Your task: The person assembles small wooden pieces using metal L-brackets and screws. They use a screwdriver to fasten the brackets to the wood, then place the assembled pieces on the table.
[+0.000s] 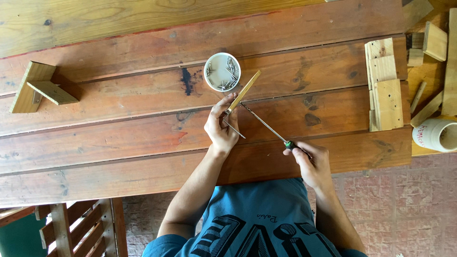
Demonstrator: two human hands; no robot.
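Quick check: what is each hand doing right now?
Left hand: closed on a thin wooden strip.
Right hand: closed on a screwdriver.

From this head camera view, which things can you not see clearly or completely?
- Screwdriver handle: wrapped by the right hand; only a green end shows.
- Its tip: too small to tell whether it touches the wooden strip.
- Metal piece under the left hand: fingers cover most of it.
- Screws in the white cup: too small to count.
- White mug: cut off by the right edge.

One head-worn camera looks steeply down (seemingly near-vertical) onto the wooden workbench (119,119) close below.
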